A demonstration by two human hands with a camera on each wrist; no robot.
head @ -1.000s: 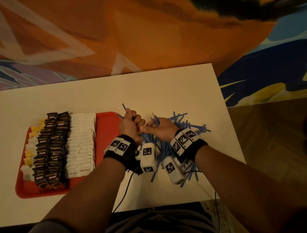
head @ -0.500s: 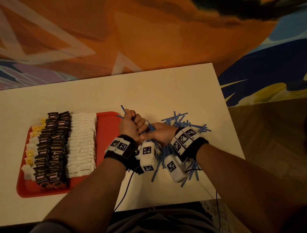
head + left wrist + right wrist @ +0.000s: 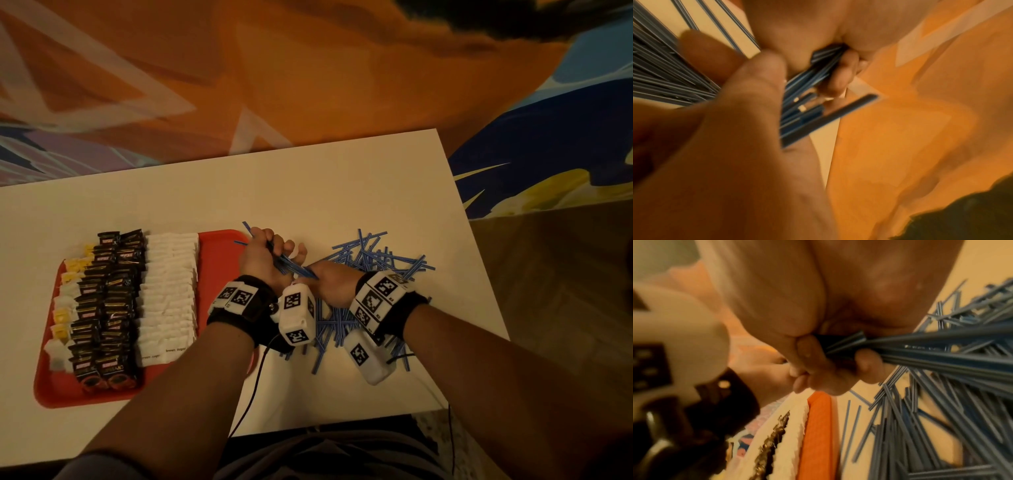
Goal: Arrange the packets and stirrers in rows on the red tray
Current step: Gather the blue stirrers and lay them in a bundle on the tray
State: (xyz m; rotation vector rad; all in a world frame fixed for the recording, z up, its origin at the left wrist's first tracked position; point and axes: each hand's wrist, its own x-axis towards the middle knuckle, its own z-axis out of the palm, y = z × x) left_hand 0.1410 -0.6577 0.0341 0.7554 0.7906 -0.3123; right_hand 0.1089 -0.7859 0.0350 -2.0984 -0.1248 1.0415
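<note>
My left hand [image 3: 269, 253] grips a bundle of blue stirrers [image 3: 291, 265] just off the right rim of the red tray [image 3: 222, 253]. Its fingers curl round the bundle [image 3: 812, 104] in the left wrist view. My right hand [image 3: 329, 286] pinches the near end of the same bundle, its fingers [image 3: 818, 369] closed on the sticks [image 3: 900, 350]. The loose pile of stirrers [image 3: 376, 260] lies on the table under and beyond the right hand. The tray holds rows of black packets [image 3: 109, 301], white packets [image 3: 168, 294] and small yellow and white ones [image 3: 66, 294].
The white table [image 3: 308, 192] ends close to my body and on the right at about [image 3: 479, 274]. The right third of the tray [image 3: 816, 434] is bare red. A black cable [image 3: 253, 387] hangs from the left wrist. A painted orange wall [image 3: 308, 68] stands behind.
The bundle now slants in plain view between the two hands. My right hand has shifted slightly nearer me along it. The left hand stays by the tray rim.
</note>
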